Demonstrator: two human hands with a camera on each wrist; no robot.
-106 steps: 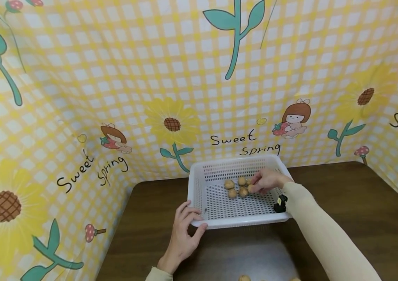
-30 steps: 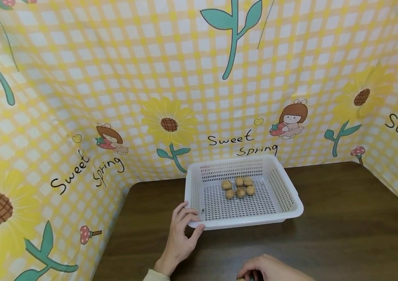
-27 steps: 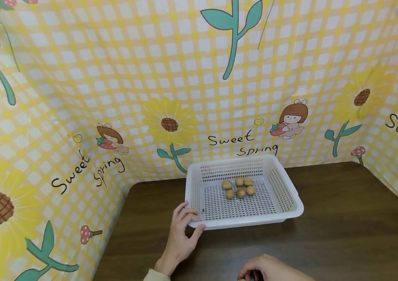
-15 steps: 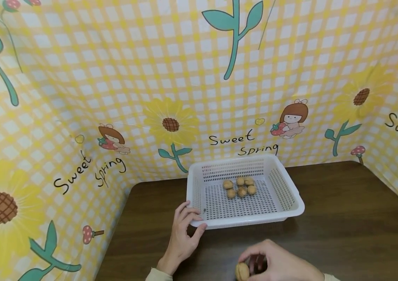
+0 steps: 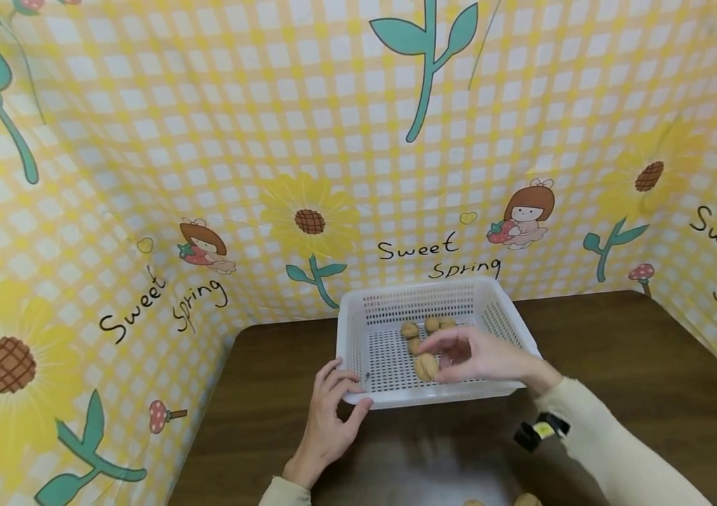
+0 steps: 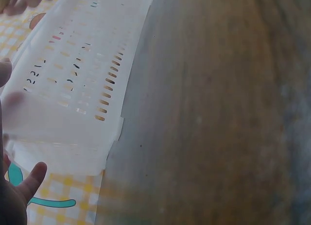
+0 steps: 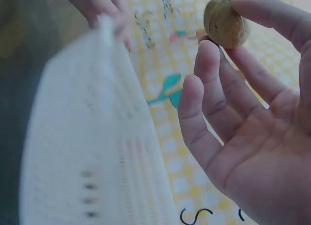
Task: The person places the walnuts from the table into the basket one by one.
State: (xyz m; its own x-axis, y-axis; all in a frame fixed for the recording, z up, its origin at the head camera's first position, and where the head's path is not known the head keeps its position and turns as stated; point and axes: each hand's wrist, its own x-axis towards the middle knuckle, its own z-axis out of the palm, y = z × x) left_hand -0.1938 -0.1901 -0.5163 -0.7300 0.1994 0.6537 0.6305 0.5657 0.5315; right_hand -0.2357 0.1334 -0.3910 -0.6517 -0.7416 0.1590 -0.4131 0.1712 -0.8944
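Observation:
My right hand (image 5: 485, 357) pinches a walnut (image 5: 426, 367) between thumb and fingertips, over the inside of a white perforated plastic basket (image 5: 441, 397). In the right wrist view the walnut (image 7: 223, 23) sits at the fingertips, with the other fingers free of it. Several walnuts (image 5: 410, 330) lie on the basket floor toward the back, some partly hidden behind the right hand. My left hand (image 5: 328, 423) grips the basket's front left corner, fingers over the left rim and thumb at the front. In the left wrist view its thumb (image 6: 33, 181) shows beside the basket wall (image 6: 73, 84).
The basket stands on a dark wooden table (image 5: 611, 365), close to a yellow checked cloth backdrop (image 5: 358, 140). More walnuts (image 5: 527, 500) show at the bottom edge of the head view. A small black device (image 5: 542, 430) is strapped to the right wrist.
My right hand left the basket, picked up a walnut near the table's front, and has carried it forward over the basket. The left hand has kept its grip on the corner.

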